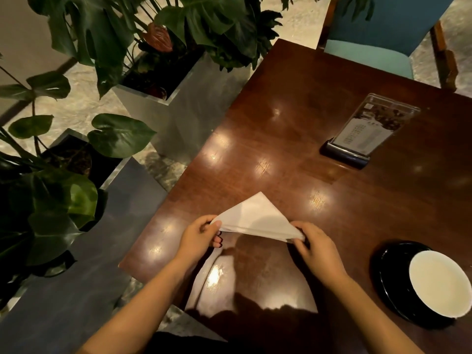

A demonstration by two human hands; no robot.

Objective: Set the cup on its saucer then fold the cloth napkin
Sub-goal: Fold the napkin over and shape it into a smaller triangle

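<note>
A white cloth napkin [256, 217] lies as a triangle near the front of the dark wooden table [293, 129], its apex pointing away from me. My left hand [200, 237] pinches its left corner and my right hand [315, 247] pinches its right corner, lifting the near edge slightly off the wood. At the right edge of the view a cup with a white inside [440, 283] stands on a black saucer [390, 284].
A clear acrylic menu stand on a dark base [367, 131] is at the back right of the table. A teal chair [378, 37] faces the far side. Large leafy plants in grey planters [163, 98] line the table's left edge.
</note>
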